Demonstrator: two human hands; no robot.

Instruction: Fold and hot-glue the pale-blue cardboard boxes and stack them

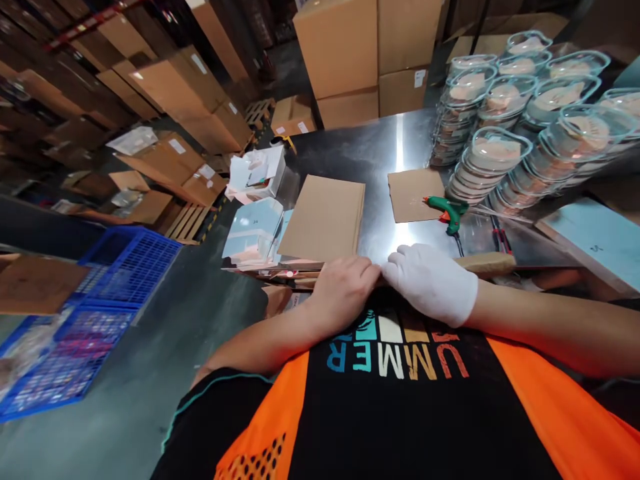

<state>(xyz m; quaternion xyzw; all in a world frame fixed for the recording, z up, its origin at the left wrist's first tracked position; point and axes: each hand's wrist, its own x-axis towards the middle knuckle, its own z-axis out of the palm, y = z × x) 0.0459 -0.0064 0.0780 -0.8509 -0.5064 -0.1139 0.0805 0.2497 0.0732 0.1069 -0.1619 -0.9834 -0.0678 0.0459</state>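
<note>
My bare left hand (345, 287) is closed at the table's front edge, close against my body. My right hand (433, 280), in a white glove, is closed beside it, and the fingertips nearly meet. What the fingers hold, if anything, is hidden. A flat brown cardboard piece (325, 217) lies on the metal table (375, 150) just beyond my left hand. Past my right hand are a smaller cardboard square (413, 193) and a green glue gun (447, 210), its nozzle over the square.
Several stacks of clear plastic containers (495, 150) fill the table's right side. Red-handled pliers (501, 240) lie nearer me. Light-blue sheets (253, 230) and a white box (265, 170) occupy the left end. Blue crates (130, 263) stand on the floor at left; large cartons (340, 50) stand behind.
</note>
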